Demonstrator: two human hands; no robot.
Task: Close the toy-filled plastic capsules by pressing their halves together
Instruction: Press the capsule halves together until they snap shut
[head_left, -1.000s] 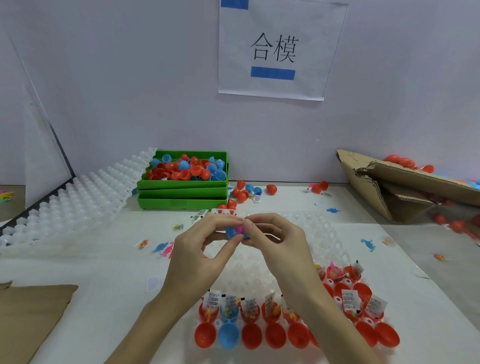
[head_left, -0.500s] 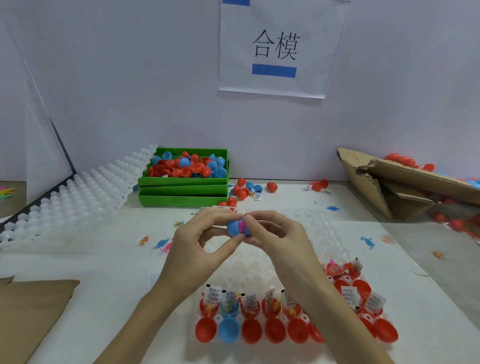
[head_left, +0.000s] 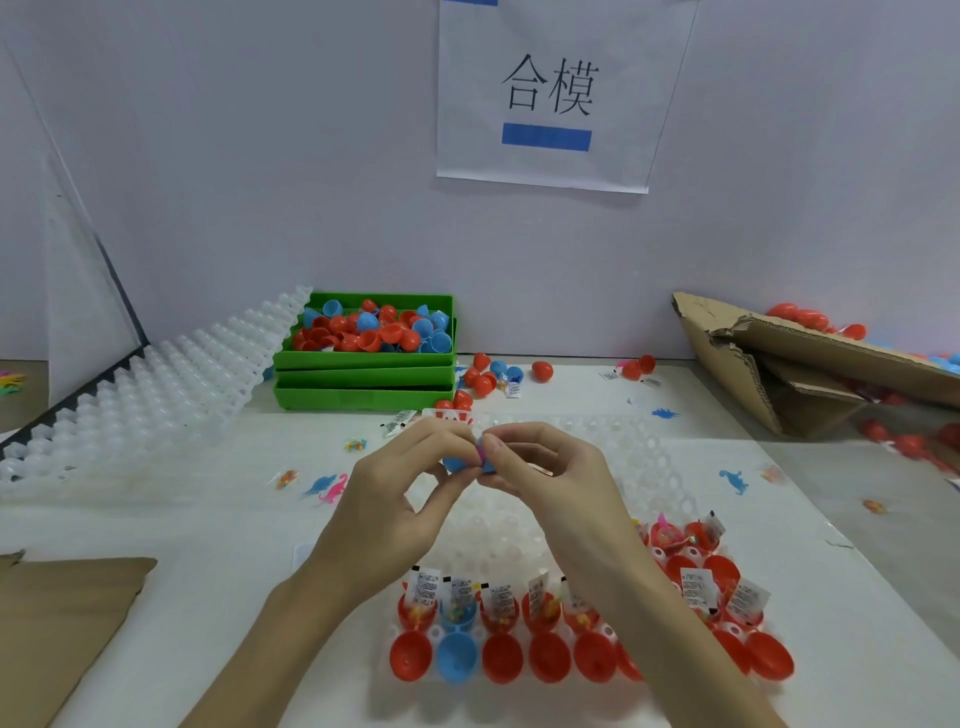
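Both hands pinch one blue capsule above the white tray.

The left hand (head_left: 395, 499) and right hand (head_left: 550, 483) each curl fingers and thumb round a half of the blue capsule (head_left: 465, 460) (a pink bit shows at the seam), held over the white tray (head_left: 644, 457). Open filled capsules (head_left: 498, 613) stand in the tray's near rows; a green bin (head_left: 363, 358) of loose halves sits behind.

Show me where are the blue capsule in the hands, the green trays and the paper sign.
blue capsule (head_left: 456, 462): head view, left half's shell.
green trays (head_left: 363, 396): head view, bottom tray's front wall.
paper sign (head_left: 613, 166): head view, blank lower part.
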